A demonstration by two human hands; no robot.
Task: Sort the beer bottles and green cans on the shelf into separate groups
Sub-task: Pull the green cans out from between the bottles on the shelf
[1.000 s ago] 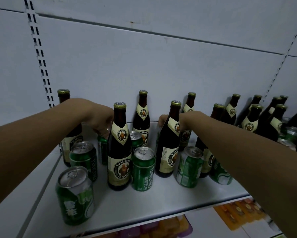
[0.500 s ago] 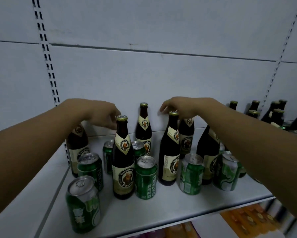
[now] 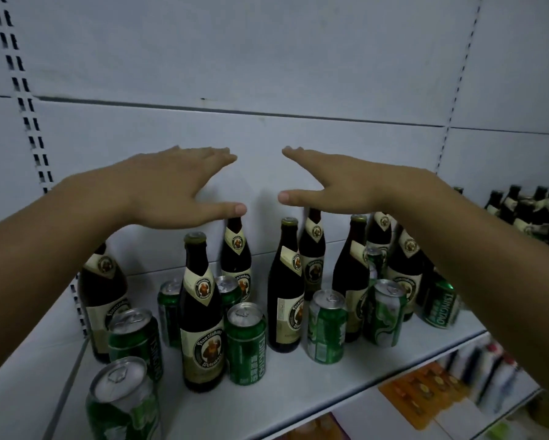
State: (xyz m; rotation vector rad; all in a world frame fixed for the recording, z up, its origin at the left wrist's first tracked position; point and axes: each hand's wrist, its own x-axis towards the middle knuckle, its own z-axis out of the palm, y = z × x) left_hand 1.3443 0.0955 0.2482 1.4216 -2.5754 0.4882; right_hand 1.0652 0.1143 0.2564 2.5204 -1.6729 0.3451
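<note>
below, dark gold-capped beer bottles (image 3: 203,315) amid green cans (image 3: 246,347); left hand (image 3: 168,188), right hand (image 3: 349,182), each grip wide

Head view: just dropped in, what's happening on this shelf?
A person holds both hands over a white metal shelf. The left hand and right hand are flat, fingers straight, gripping nothing, above the bottle tops. Below, dark brown glass beer bottles with cream labels and green aluminium cans stand intermixed, so the sorting isn't done. A further cluster of dark bottles stands at far right.
</note>
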